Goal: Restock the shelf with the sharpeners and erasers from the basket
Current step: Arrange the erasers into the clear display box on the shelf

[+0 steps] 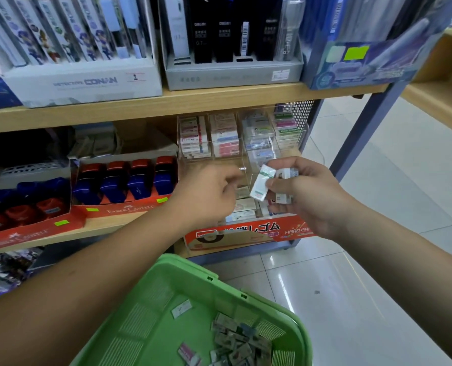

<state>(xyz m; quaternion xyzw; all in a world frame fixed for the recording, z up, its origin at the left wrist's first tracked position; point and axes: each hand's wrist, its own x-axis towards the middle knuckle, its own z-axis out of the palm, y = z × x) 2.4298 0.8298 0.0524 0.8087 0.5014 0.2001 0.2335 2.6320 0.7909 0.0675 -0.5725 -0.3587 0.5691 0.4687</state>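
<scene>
The right hand point(306, 196) is raised in front of the lower shelf point(108, 224). Its grip is closed on a small bundle of erasers point(263, 184), with a white-and-green one foremost. The left hand point(209, 194) is just left of the bundle with its fingers curled toward it. It is blurred, so whether its grip holds anything cannot be told. Far behind both hands a clear rack point(232, 138) has several compartments stacked with erasers, and an orange box point(246, 232) below it holds more. To the left, red and blue sharpeners point(138, 178) fill their trays. The green basket point(296, 320) sits near and low, with a pile of small packs in its right corner and a few loose ones beside it. Judged status: partway. The sharpener trays look full and much of the rack is stocked, but the held bundle is not yet placed and the basket pile is left to shelve.
</scene>
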